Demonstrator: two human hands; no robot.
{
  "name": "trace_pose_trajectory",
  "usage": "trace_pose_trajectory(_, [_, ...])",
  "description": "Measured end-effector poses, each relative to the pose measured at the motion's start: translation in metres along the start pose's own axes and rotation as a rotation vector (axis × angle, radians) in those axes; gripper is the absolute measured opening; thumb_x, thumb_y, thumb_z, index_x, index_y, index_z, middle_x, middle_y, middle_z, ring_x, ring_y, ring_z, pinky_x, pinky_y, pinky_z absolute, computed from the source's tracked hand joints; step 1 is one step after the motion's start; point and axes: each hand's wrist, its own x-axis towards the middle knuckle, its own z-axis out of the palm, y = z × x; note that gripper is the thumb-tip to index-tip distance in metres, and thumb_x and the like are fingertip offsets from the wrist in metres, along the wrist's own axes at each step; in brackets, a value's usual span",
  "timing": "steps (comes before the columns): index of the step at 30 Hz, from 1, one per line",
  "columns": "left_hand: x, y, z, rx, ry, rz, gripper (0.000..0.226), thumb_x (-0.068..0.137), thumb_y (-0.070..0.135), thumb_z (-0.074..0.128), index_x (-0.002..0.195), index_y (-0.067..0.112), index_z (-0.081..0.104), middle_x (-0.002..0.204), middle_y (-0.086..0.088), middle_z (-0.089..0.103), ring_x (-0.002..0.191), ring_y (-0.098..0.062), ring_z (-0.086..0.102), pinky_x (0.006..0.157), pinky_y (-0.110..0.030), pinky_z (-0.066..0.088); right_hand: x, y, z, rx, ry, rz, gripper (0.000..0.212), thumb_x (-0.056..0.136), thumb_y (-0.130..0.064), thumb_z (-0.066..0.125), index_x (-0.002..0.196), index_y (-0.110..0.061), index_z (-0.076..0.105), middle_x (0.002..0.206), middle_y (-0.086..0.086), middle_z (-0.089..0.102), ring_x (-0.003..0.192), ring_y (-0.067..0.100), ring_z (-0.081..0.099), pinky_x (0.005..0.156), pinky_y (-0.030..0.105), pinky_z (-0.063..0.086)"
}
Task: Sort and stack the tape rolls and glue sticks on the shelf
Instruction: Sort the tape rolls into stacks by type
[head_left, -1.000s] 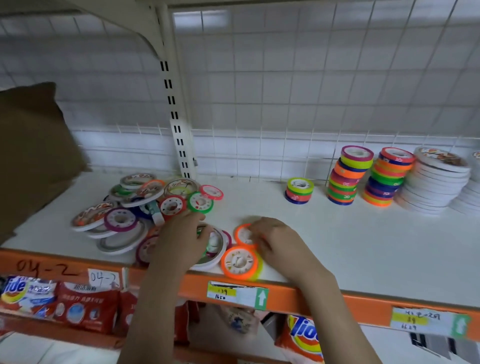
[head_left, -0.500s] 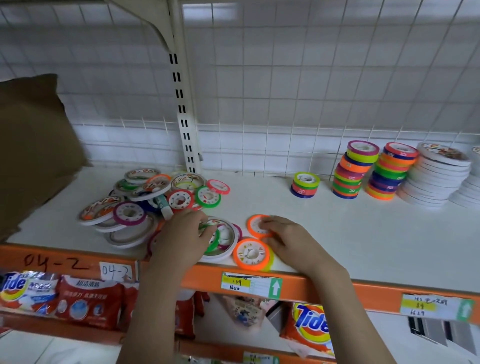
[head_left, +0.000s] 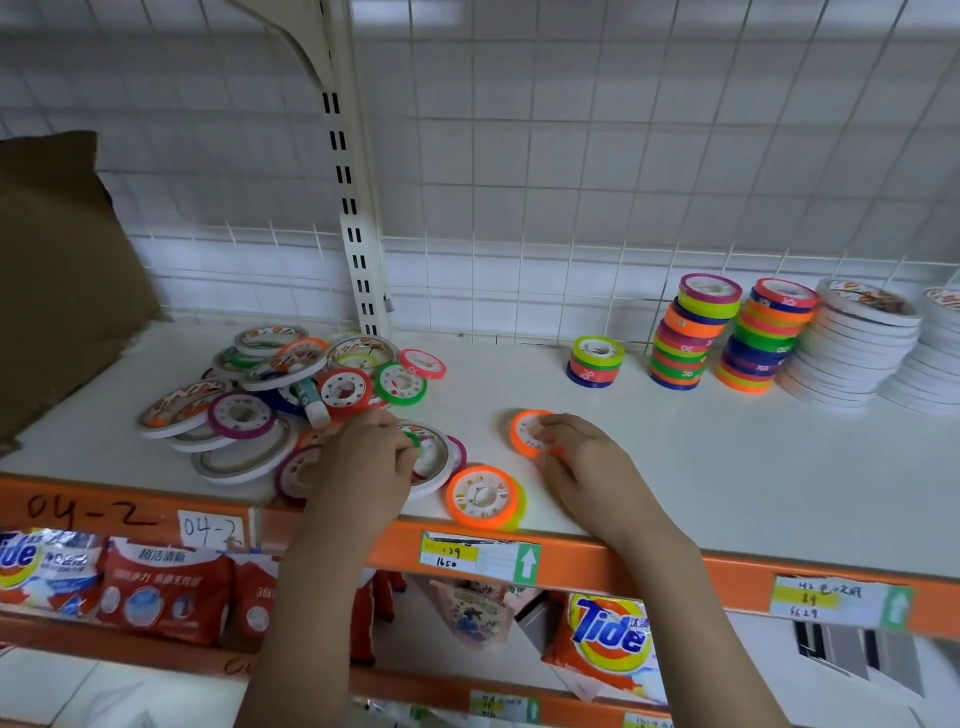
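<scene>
Where white shelf (head_left: 675, 467) meets wire-grid backing (head_left: 571, 182), rolls stacked

Shelf edge (head_left: 130, 499) handwritten "04-2", its paper tag (head_left: 210, 529) "04-2", price label (head_left: 480, 557) "139/1650"; detergent bags (head_left: 608, 636) below: "Tide".

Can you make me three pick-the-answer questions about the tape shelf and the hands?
1. Where is the loose heap of tape rolls?
A. left part of the shelf
B. far right
C. on the floor

2. What colour is the roll under the right hand?
A. blue
B. orange
C. white

3. What is the left hand doing?
A. hanging by the person's side
B. lying flat on the bare shelf
C. pinching a green roll at the heap's edge

Answers: 1 A, the heap lies left of the neat stacks. 2 B, its rim is bright orange. 3 C, the curled fingers close on a green rim.
</scene>
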Motion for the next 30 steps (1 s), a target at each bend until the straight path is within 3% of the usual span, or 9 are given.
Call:
trace_pose_trajectory(3, [0.005, 0.008, -0.001, 0.021, 0.008, -0.005, 0.025, 0.093, 0.023, 0.053, 0.096, 0.006, 0.071, 0.128, -0.002, 0.051, 0.110, -0.019, 0.052, 0.092, -0.035, 0.042, 0.002, 0.007, -0.007, -0.003, 0.007, -0.011, 0.031, 0.090, -0.010, 0.055, 0.119, -0.001, 0.060, 0.128, 0.009, 0.057, 0.119, 0.025, 0.052, 0.096, 0.016, 0.031])
trace_pose_trajectory(8, [0.012, 0.014, 0.001, 0.131, -0.071, -0.034, 0.030, 0.089, 0.026, 0.060, 0.073, 0.003, 0.070, 0.102, -0.007, 0.059, 0.085, -0.021, 0.060, 0.069, -0.028, 0.041, 0.006, 0.018, -0.023, 0.009, 0.040, 0.000, 0.036, 0.089, -0.005, 0.054, 0.124, -0.003, 0.057, 0.130, 0.008, 0.055, 0.120, 0.023, 0.051, 0.092, 0.008, 0.025])
trace_pose_trajectory(10, [0.015, 0.012, 0.004, 0.139, -0.071, -0.034, 0.038, 0.091, 0.023, 0.056, 0.055, 0.009, 0.055, 0.086, -0.005, 0.057, 0.074, -0.019, 0.056, 0.062, -0.027, 0.037, 0.012, 0.024, -0.028, 0.011, 0.053, -0.009, 0.036, 0.088, -0.004, 0.055, 0.124, -0.003, 0.057, 0.129, 0.008, 0.057, 0.119, 0.025, 0.052, 0.091, 0.009, 0.027])
trace_pose_trajectory(12, [0.018, 0.012, 0.003, 0.144, -0.063, -0.048, 0.044, 0.093, 0.021, 0.053, 0.051, 0.013, 0.042, 0.069, -0.005, 0.052, 0.062, -0.019, 0.051, 0.055, -0.027, 0.033, 0.019, 0.031, -0.032, 0.007, 0.077, -0.020, 0.035, 0.088, -0.004, 0.056, 0.122, -0.003, 0.058, 0.126, 0.009, 0.058, 0.117, 0.027, 0.054, 0.092, 0.016, 0.033])
trace_pose_trajectory(15, [0.021, 0.014, -0.002, 0.152, -0.003, -0.077, 0.036, 0.094, 0.017, 0.047, 0.058, 0.012, 0.044, 0.060, -0.003, 0.049, 0.057, -0.018, 0.047, 0.052, -0.029, 0.031, 0.035, 0.039, -0.042, -0.002, 0.135, -0.009, 0.031, 0.088, -0.004, 0.056, 0.119, -0.001, 0.060, 0.123, 0.013, 0.060, 0.113, 0.032, 0.055, 0.089, 0.028, 0.041])
trace_pose_trajectory(19, [0.025, 0.016, -0.004, 0.125, 0.032, -0.101, 0.025, 0.096, 0.014, 0.041, 0.072, 0.015, 0.050, 0.069, -0.001, 0.054, 0.069, -0.020, 0.054, 0.060, -0.030, 0.036, 0.063, 0.056, -0.055, -0.064, 0.142, 0.054, 0.029, 0.090, -0.004, 0.052, 0.118, 0.002, 0.060, 0.123, 0.018, 0.057, 0.111, 0.036, 0.054, 0.090, 0.034, 0.042])
trace_pose_trajectory(23, [0.028, 0.020, -0.005, 0.120, 0.066, -0.131, 0.022, 0.101, 0.022, 0.033, 0.100, 0.009, 0.050, 0.089, -0.007, 0.060, 0.083, -0.023, 0.058, 0.067, -0.032, 0.040, 0.085, 0.073, -0.060, -0.125, 0.079, 0.107, 0.030, 0.094, -0.009, 0.049, 0.121, 0.000, 0.058, 0.128, 0.016, 0.054, 0.114, 0.035, 0.052, 0.090, 0.036, 0.042])
trace_pose_trajectory(25, [0.029, 0.022, -0.005, 0.101, 0.089, -0.148, 0.025, 0.101, 0.023, 0.030, 0.104, 0.006, 0.049, 0.092, -0.011, 0.062, 0.088, -0.028, 0.060, 0.070, -0.035, 0.041, 0.091, 0.078, -0.060, -0.156, 0.037, 0.133, 0.031, 0.095, -0.010, 0.046, 0.123, -0.001, 0.056, 0.130, 0.014, 0.052, 0.115, 0.033, 0.052, 0.090, 0.035, 0.042])
trace_pose_trajectory(30, [0.029, 0.026, -0.002, 0.000, 0.198, -0.109, 0.025, 0.100, 0.023, 0.033, 0.103, 0.005, 0.050, 0.079, -0.006, 0.056, 0.080, -0.028, 0.059, 0.062, -0.030, 0.034, 0.100, 0.084, -0.055, -0.182, 0.000, 0.136, 0.029, 0.095, -0.010, 0.044, 0.120, -0.003, 0.058, 0.126, 0.013, 0.054, 0.111, 0.032, 0.054, 0.087, 0.034, 0.044])
